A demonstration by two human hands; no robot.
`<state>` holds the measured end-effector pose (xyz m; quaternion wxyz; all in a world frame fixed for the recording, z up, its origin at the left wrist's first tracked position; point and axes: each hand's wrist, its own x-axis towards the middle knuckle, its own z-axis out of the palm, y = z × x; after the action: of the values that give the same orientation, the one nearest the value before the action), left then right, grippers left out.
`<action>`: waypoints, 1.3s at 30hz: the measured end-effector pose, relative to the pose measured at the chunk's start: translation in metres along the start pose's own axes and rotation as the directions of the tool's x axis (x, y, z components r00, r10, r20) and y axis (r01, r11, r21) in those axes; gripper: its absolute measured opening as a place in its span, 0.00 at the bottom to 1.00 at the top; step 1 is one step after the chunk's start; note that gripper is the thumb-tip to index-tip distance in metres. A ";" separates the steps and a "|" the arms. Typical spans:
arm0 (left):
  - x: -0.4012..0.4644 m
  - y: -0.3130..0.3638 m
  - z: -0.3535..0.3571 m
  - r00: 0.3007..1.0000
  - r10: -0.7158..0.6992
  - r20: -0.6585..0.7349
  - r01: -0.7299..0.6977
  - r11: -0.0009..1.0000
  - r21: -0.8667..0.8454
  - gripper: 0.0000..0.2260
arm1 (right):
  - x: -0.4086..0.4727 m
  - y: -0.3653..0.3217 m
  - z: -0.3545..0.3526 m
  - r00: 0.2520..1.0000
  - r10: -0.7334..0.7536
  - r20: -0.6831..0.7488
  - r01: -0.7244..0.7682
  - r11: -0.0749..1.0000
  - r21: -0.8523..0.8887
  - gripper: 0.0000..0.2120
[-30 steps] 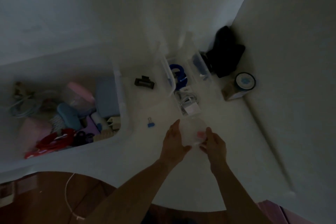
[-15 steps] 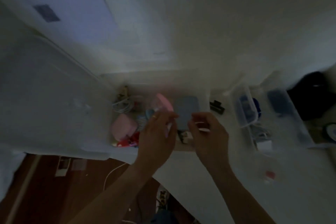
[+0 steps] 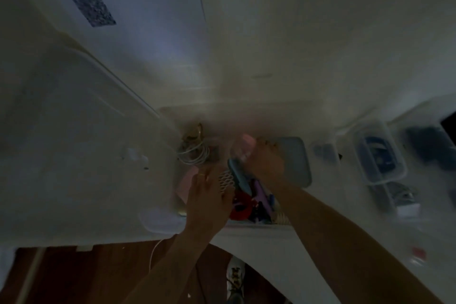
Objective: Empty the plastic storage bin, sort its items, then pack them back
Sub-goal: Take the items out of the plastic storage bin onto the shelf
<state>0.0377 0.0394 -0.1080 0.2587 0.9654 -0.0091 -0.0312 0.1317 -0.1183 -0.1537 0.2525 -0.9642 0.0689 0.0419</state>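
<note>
The clear plastic storage bin [image 3: 249, 226] stands on the white table, full of mixed items. Both my hands are inside it. My right hand [image 3: 265, 161] grips a clear container with a pink lid [image 3: 243, 147] near the bin's middle. My left hand [image 3: 207, 196] lies lower left on the contents, beside a white mesh piece [image 3: 225, 179]; its fingers are blurred and partly hidden. Around them lie a teal item [image 3: 238, 177], a red item [image 3: 243, 206], a purple item [image 3: 261, 192], a pink item [image 3: 186, 184], a coiled white cable [image 3: 195, 153] and a grey-blue flat box [image 3: 297, 160].
The large translucent lid [image 3: 74, 136] lies left of the bin. Small clear containers [image 3: 380, 160] with blue items stand to the right, with a white charger [image 3: 407, 210] nearby. A small clear cup holding something red [image 3: 418, 253] sits at the table's right. The whole view is dim and blurred.
The view swung left from the small containers to the bin. Both hands let go of the small clear cup, now on the table at right, and reached into the bin.
</note>
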 end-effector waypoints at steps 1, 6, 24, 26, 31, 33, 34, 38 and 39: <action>0.001 0.003 -0.004 1.000 -0.010 0.010 0.011 0.999 -0.037 0.17 | -0.004 0.000 -0.006 1.000 -0.014 -0.020 0.014 1.000 0.009 0.26; 0.016 0.049 -0.034 0.976 -0.181 0.120 0.216 0.764 -0.608 0.31 | -0.052 -0.001 -0.075 0.942 -0.183 -0.281 0.237 0.957 0.170 0.33; -0.122 0.339 0.131 0.592 0.196 0.781 0.525 0.641 -0.559 0.34 | -0.323 0.250 -0.230 0.567 0.822 0.056 -0.291 0.136 0.947 0.26; -0.128 0.347 0.165 0.591 0.162 0.790 0.414 0.780 -0.470 0.42 | -0.322 0.297 -0.217 0.455 0.889 0.056 -0.279 0.083 0.957 0.29; -0.132 0.347 0.205 0.643 0.126 0.755 0.306 0.862 -0.405 0.20 | -0.272 0.402 -0.191 0.263 0.953 0.152 -0.275 -0.077 0.959 0.33; -0.129 0.343 0.211 0.671 0.111 0.733 0.309 0.857 -0.413 0.14 | -0.249 0.433 -0.184 0.263 0.952 0.160 -0.307 -0.075 0.949 0.35; -0.127 0.341 0.212 0.693 0.101 0.713 0.308 0.853 -0.421 0.13 | -0.240 0.443 -0.183 0.272 0.948 0.168 -0.303 -0.081 0.949 0.32; -0.118 0.338 0.215 0.784 0.038 0.619 0.323 0.827 -0.460 0.11 | -0.205 0.474 -0.181 0.319 0.937 0.142 -0.279 -0.051 0.959 0.29; -0.116 0.338 0.215 0.792 0.031 0.609 0.319 0.830 -0.458 0.08 | -0.199 0.478 -0.182 0.327 0.934 0.146 -0.287 -0.049 0.957 0.33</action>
<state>-0.0927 -0.3567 -0.1188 0.4993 0.7914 -0.0035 -0.3527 -0.1303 -0.5979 -0.2029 0.6254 -0.4414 0.6177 -0.1800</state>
